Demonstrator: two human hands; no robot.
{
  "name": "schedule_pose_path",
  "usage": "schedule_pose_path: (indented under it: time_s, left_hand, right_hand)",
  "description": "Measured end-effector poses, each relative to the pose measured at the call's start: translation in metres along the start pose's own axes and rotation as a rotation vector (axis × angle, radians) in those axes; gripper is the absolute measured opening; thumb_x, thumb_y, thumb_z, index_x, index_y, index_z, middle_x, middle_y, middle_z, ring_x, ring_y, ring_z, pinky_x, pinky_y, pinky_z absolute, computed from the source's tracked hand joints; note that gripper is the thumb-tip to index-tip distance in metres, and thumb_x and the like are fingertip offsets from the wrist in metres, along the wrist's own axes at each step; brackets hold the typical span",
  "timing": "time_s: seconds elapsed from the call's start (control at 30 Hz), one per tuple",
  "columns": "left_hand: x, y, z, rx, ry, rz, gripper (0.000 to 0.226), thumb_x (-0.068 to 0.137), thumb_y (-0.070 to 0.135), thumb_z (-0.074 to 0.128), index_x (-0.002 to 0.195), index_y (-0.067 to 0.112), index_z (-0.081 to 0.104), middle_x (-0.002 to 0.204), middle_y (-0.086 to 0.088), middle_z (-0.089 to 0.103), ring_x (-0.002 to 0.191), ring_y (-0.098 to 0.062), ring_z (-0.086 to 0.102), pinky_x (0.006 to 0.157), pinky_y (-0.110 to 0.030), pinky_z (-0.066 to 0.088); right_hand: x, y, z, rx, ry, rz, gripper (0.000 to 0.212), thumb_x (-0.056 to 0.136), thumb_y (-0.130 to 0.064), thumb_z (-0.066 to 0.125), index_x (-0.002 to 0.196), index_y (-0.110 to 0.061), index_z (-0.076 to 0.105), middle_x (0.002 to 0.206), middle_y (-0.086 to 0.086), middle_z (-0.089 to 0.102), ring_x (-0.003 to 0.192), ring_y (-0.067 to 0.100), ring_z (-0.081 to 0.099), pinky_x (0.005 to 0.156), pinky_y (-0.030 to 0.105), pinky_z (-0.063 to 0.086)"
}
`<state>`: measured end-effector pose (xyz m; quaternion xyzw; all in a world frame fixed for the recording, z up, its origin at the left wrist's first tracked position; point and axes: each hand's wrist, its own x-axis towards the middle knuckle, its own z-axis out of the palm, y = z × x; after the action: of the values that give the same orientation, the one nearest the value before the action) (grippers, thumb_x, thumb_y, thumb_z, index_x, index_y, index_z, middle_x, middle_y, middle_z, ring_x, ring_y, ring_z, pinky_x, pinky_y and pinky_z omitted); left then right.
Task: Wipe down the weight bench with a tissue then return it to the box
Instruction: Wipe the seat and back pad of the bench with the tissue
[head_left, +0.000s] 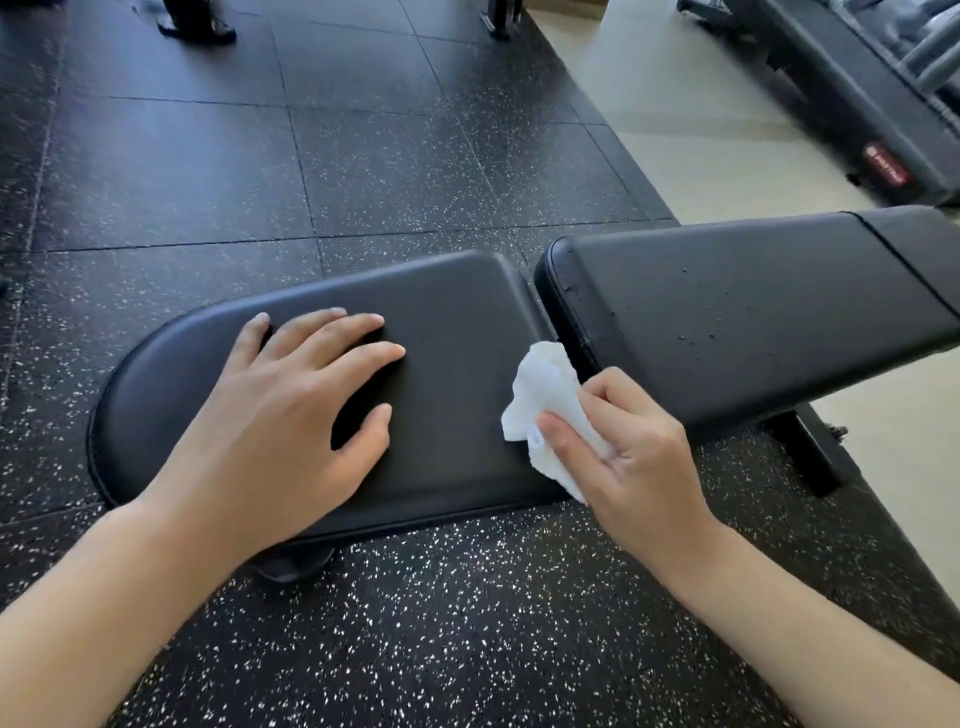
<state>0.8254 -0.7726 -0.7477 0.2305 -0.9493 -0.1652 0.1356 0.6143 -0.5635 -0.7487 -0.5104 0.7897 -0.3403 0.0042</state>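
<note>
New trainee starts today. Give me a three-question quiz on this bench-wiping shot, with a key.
1. True or false: the left hand lies flat on the seat pad.
2. Which hand holds the tissue? A) left B) right C) both
3. Fill in: small droplets show on the ____ pad.

Key:
1. True; its fingers are spread, holding nothing.
2. B; the right hand pinches the crumpled tissue at the seat pad's edge, beside the gap between the pads.
3. Back (the longer pad on the right).
</note>
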Motion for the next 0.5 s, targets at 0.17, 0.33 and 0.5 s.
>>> schedule_pose_path:
  time_s: [0.17,0.33,0.5]
  left_hand:
    - [-0.008,-0.002,-0.004,-0.004,-0.022,0.011,0.058,0.096,0.049,0.041,0.144,0.026,0.062,0.16,0.006,0.05,0.153,-0.021,0.04,0.127,-0.058,0.023]
    - [-0.032,-0.016,-0.014,-0.021,0.001,0.0,0.056,0.098,0.046,0.041,0.146,0.025,0.062,0.16,0.006,0.049,0.153,-0.02,0.04,0.127,-0.054,0.028]
    - [-0.055,-0.051,-0.032,0.009,0.057,-0.14,0.062,0.098,0.05,0.042,0.148,0.018,0.059,0.16,0.001,0.049,0.15,-0.026,0.041,0.123,-0.056,0.033]
  right_hand:
    - [0.056,0.001,0.016,-0.015,-0.014,0.014,0.045,0.1,-0.028,0.069,0.065,-0.012,0.047,0.079,0.0,0.046,0.066,0.02,0.047,0.065,0.032,0.039]
    - [0.122,-0.024,0.048,-0.162,0.01,0.051,0.04,0.102,-0.034,0.063,0.071,-0.021,0.043,0.085,0.0,0.045,0.073,0.021,0.045,0.067,0.034,0.03]
    - [0.087,-0.1,0.087,-0.207,-0.125,-0.235,0.029,0.1,-0.039,0.063,0.086,-0.015,0.064,0.09,-0.001,0.054,0.087,0.02,0.056,0.071,0.03,0.043]
